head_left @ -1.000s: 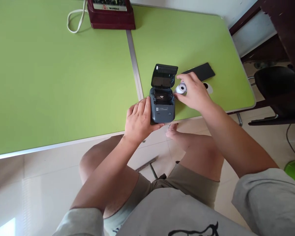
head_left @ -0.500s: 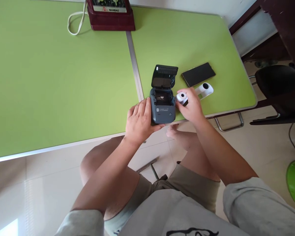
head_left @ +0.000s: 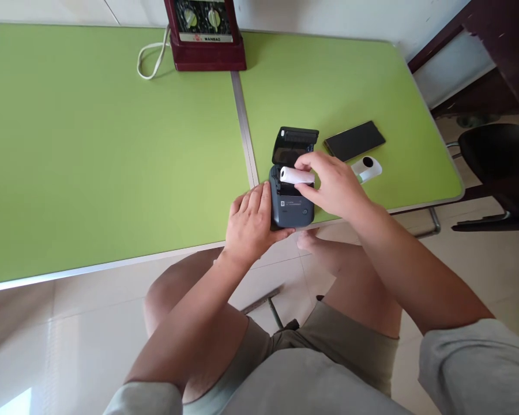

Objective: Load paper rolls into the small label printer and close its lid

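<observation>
A dark grey label printer (head_left: pixel 292 210) with its lid (head_left: pixel 294 144) tipped up stands near the table's front edge. My left hand (head_left: pixel 251 222) is wrapped round its left side, fingers along the wall and thumb at the front. Between the thumb and fingers of my right hand (head_left: pixel 335 181) is a small white paper roll (head_left: pixel 297 175), held sideways over the printer's open compartment. Its dark core hole faces left. How deep the roll sits in the compartment I cannot tell, as the hand hides its right end.
Right of the printer, a dark phone (head_left: pixel 354 140) and a white curled piece with a black dot (head_left: pixel 367 168) lie on the green table (head_left: pixel 112 144). A dark red box with dials (head_left: pixel 210 55) and a white cord (head_left: pixel 153 63) stand at the back. A black chair (head_left: pixel 493 153) is at the right.
My right hand has moved left with the paper roll, from beside the printer to over its compartment. The roll has turned from end-on to sideways. My left hand stays on the printer.
</observation>
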`<state>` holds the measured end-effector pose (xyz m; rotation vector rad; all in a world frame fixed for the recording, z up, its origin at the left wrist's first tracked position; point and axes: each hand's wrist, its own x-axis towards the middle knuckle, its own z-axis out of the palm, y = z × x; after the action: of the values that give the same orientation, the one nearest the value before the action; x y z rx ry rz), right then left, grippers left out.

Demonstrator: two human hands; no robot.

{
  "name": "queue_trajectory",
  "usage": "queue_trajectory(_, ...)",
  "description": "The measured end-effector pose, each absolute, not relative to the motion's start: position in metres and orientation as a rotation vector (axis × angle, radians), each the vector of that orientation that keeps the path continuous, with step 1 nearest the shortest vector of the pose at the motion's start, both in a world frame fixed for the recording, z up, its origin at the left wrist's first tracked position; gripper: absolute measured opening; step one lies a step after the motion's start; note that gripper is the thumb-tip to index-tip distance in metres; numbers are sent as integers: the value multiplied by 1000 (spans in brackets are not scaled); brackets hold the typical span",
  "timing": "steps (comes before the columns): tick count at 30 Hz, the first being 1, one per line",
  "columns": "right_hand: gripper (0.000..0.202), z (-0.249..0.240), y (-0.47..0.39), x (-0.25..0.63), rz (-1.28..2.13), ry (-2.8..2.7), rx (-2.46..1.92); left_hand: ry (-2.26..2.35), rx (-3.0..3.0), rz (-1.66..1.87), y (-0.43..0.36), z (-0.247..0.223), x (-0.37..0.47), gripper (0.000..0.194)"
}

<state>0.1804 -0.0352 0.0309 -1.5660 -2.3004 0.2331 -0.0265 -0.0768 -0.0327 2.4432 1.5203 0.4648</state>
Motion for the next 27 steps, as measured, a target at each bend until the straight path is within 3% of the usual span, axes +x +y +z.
queue_trajectory(5,7,25,-26,184,372,-2284,-1517,1509,2448,445,-77,-31,-26,110)
queue_trajectory(15,13,22,-43,183,360,-2056,-1330,1492,2428,484,-77,-30,-27,115)
queue_trajectory(23,11,5,-54,200,314,-2016,-1139,1381,2550,551,-79,-32,-31,65)
queue_trajectory(25,23,-9,-37,207,317,-1807,-1230,1362,2571,575,-78,-34,-32,62)
queue_trajectory(27,50,-24,-18,213,458,-1683,-1291,1355,2581,585,-78,-35,-32,59)
